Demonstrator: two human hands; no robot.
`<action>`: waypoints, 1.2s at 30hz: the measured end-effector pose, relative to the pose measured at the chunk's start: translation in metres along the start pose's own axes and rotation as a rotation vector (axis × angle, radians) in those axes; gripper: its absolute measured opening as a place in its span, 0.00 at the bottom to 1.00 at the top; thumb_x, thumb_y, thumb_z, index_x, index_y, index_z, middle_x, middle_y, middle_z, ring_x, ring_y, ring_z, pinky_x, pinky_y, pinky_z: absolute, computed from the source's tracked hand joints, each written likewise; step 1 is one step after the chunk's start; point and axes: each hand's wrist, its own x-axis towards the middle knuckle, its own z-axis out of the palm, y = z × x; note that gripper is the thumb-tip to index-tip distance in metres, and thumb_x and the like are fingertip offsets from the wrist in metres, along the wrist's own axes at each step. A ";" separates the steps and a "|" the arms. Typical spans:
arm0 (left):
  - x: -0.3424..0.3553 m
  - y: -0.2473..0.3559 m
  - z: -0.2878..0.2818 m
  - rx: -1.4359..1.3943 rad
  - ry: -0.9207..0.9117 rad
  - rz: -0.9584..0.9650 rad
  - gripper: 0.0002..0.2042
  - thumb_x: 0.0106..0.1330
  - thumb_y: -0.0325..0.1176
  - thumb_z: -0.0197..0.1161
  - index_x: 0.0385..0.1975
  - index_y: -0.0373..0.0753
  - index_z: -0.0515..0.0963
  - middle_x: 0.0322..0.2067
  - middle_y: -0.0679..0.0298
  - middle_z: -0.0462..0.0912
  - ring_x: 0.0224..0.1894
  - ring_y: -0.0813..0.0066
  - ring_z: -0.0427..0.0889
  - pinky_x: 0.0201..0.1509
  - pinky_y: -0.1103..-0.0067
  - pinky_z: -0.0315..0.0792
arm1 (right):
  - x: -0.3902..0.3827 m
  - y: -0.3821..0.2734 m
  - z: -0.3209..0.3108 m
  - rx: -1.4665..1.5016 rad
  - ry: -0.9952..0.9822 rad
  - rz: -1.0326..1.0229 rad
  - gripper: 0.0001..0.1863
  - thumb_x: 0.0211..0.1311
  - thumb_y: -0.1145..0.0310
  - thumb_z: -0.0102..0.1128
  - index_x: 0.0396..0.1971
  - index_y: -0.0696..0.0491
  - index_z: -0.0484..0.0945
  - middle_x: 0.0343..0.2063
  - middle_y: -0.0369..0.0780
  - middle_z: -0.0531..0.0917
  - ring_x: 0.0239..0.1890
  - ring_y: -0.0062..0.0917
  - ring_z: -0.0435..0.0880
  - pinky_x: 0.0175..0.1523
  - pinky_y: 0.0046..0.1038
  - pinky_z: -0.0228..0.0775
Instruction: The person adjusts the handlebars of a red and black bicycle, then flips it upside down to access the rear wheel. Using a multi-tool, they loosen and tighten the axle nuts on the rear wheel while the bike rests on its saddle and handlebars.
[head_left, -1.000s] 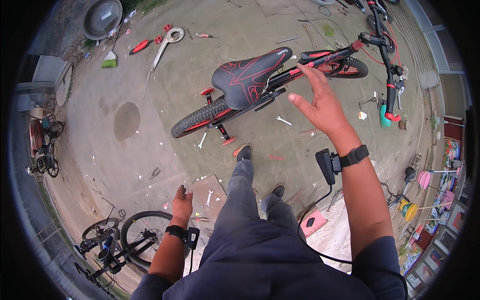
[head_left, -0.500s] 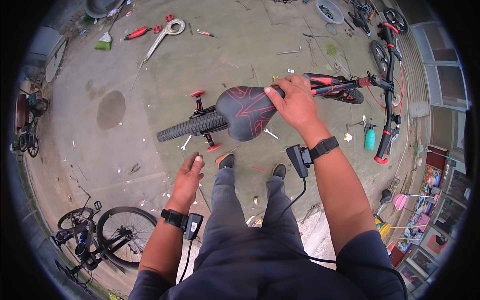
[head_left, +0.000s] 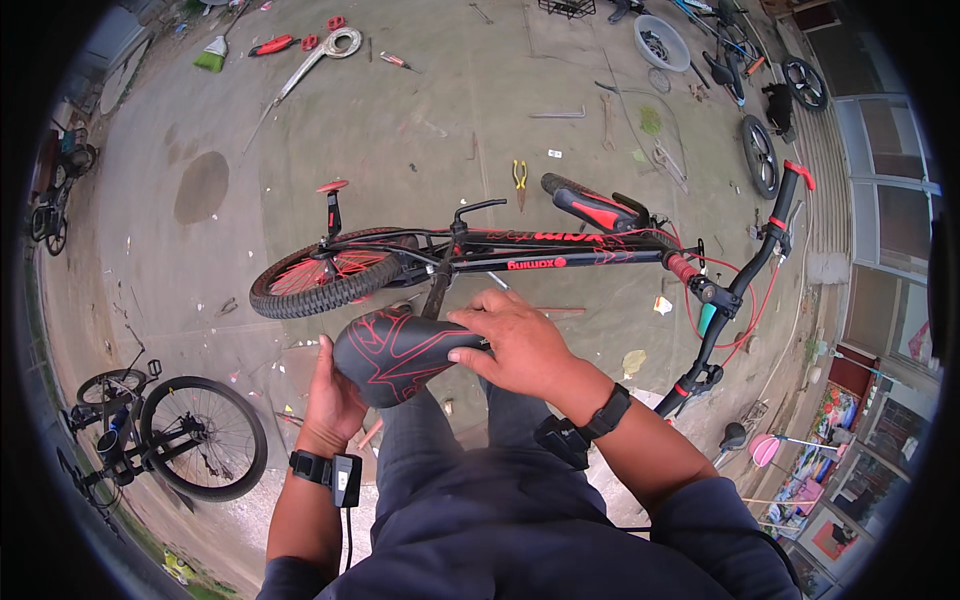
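Observation:
A small black and red child's bicycle [head_left: 560,262] leans over toward me, its frame running across in front of my legs. Its black saddle [head_left: 395,350] with red lines is close to my thighs. My right hand [head_left: 520,345] is closed around the saddle's narrow nose. Against the broad rear end, my left hand [head_left: 335,395] holds the saddle's side, with its fingers partly hidden beneath. The rear wheel [head_left: 325,275] has red spokes, and a red-tipped side bracket [head_left: 333,205] sticks up beyond it. The handlebar [head_left: 740,290] reaches out at the right.
Beyond the frame lie yellow-handled pliers [head_left: 520,183], a hex key [head_left: 557,114] and a screwdriver [head_left: 400,62]. A basin [head_left: 662,43] of parts and a loose wheel [head_left: 759,158] are at the far right. Another bicycle's wheel [head_left: 203,438] stands at my left.
The bicycle has tipped toward me, bringing the saddle nearer and to the left. My left hand has come onto the saddle's rear, while the right keeps hold of the nose.

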 end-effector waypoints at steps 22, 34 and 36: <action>-0.039 -0.198 -0.082 -0.148 0.258 -0.436 0.27 0.80 0.51 0.53 0.60 0.29 0.76 0.54 0.52 0.85 0.55 0.63 0.85 0.65 0.68 0.76 | -0.006 0.276 0.111 -0.146 -0.493 0.369 0.26 0.60 0.49 0.70 0.53 0.50 0.83 0.46 0.47 0.86 0.52 0.46 0.84 0.55 0.44 0.76; 0.083 -0.153 -0.099 0.296 0.316 -0.431 0.18 0.80 0.41 0.58 0.55 0.31 0.77 0.47 0.53 0.87 0.53 0.62 0.87 0.62 0.68 0.78 | -0.005 0.324 0.133 -0.013 -0.634 0.462 0.31 0.56 0.45 0.74 0.48 0.56 0.84 0.41 0.52 0.87 0.47 0.50 0.85 0.52 0.45 0.76; 0.128 -0.130 -0.106 0.232 0.477 -0.209 0.18 0.78 0.43 0.61 0.54 0.33 0.77 0.44 0.57 0.88 0.48 0.68 0.87 0.53 0.75 0.80 | -0.016 0.331 0.137 -0.019 -0.603 0.458 0.31 0.56 0.43 0.73 0.47 0.56 0.84 0.41 0.51 0.87 0.46 0.49 0.86 0.52 0.45 0.76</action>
